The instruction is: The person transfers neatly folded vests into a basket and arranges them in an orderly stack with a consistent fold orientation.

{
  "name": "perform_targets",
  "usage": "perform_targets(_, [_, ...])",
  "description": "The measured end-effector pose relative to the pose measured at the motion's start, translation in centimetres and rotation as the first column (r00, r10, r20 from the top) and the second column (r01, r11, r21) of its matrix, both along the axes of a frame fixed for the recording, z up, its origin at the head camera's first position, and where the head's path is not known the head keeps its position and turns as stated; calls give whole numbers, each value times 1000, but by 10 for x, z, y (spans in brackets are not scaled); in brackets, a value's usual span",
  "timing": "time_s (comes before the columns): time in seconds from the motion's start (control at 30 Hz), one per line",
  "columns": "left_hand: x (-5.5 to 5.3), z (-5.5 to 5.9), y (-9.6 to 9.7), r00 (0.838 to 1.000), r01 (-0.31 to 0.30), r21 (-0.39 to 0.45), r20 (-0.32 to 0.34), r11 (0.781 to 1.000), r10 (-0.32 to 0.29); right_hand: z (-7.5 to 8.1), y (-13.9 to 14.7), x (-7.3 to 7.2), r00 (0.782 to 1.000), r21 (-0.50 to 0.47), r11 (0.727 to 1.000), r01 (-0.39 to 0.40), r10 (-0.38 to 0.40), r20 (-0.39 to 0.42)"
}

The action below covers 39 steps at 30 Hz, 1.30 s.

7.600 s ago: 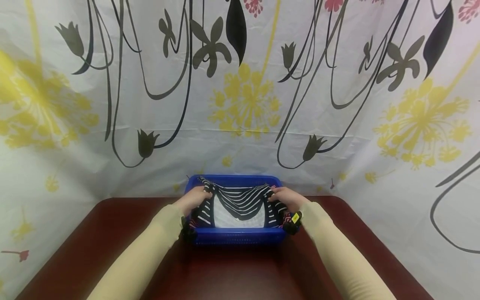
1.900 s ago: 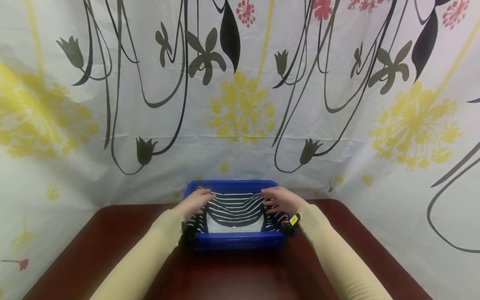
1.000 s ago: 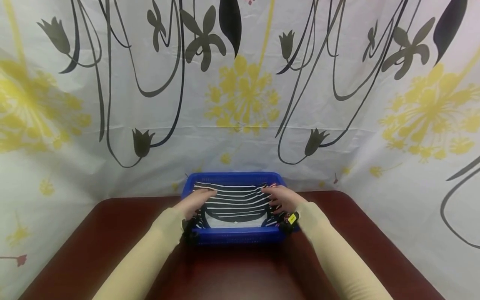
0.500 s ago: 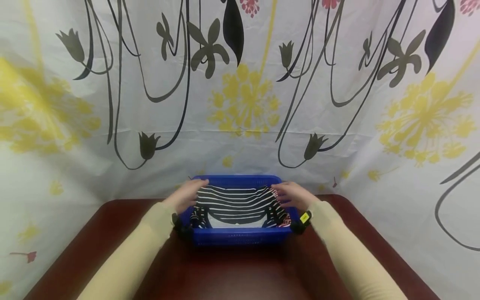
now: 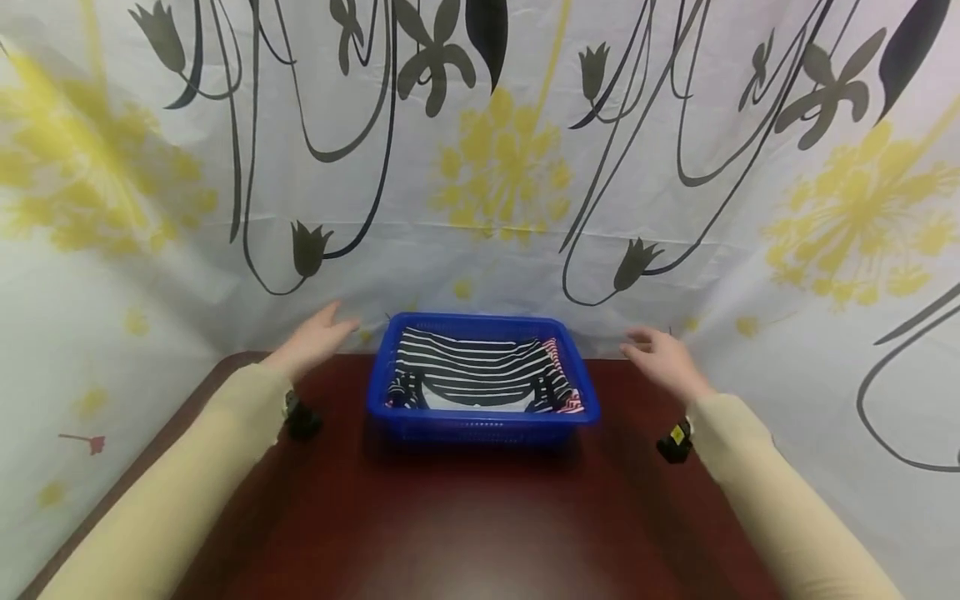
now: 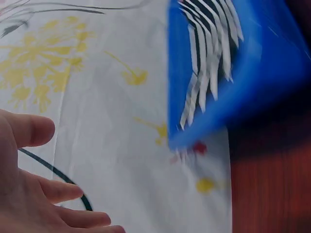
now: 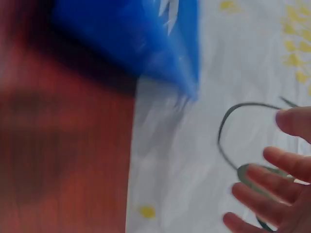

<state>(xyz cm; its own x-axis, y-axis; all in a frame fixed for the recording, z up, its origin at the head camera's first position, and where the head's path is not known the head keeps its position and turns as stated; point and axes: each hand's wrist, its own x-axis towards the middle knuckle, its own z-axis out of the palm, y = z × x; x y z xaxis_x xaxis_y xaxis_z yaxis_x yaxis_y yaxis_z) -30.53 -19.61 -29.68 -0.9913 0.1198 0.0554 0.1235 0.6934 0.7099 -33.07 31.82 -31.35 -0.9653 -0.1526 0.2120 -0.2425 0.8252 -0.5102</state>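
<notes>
A blue plastic basket [image 5: 480, 423] stands near the far edge of the table. Inside lies a black-and-white striped garment [image 5: 480, 367] with a white panel at its front, spread over the basket's contents. Red-and-white striped cloth [image 5: 573, 402] peeks out at the right side. My left hand [image 5: 311, 340] is in the air to the left of the basket, fingers extended and holding nothing. To the right of the basket hovers my right hand [image 5: 663, 360], its fingers spread and relaxed, also holding nothing. Both wrist views show the basket apart from the fingers.
The dark red-brown table [image 5: 480, 517] stretches in front of the basket. Behind and beside it hangs a white sheet [image 5: 525, 275] printed with yellow flowers and dark stems. A black wrist device [image 5: 302, 419] sits on the left wrist, another [image 5: 675, 442] on the right.
Both hands gripped the striped garment's upper edge earlier, then let go. They have since moved outward, away from the basket. The garment now lies flatter, its striped part covering more of the white panel.
</notes>
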Motion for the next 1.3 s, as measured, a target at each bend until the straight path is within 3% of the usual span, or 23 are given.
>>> perform_targets(0.1, [5,-10,-10,987,-14,-200,-158,980,-18,-12,14,4,997,81,996,25,-19,-75])
perform_targets(0.2, [12,-26,-20,962,-78,-362,-273,929,-26,-31,24,5,995,170,985,28,-12,-97])
perform_targets(0.3, [19,-46,-30,945,-131,-461,-327,878,-31,-50,31,9,997,243,970,25,-6,-78])
perform_targets(0.43, [27,-70,-42,940,-155,-507,-339,848,-31,-69,37,15,999,285,958,39,-27,-45])
perform_targets(0.7, [24,-110,-53,955,-185,-506,-296,842,33,-93,32,21,997,296,952,77,-72,-25])
perform_targets(1.0, [20,-127,-50,954,-198,-479,-296,855,56,-101,24,8,995,263,960,95,-94,-18])
perform_targets(1.3, [23,-143,-54,958,-202,-440,-276,875,82,-102,19,-8,996,228,969,91,-88,-21])
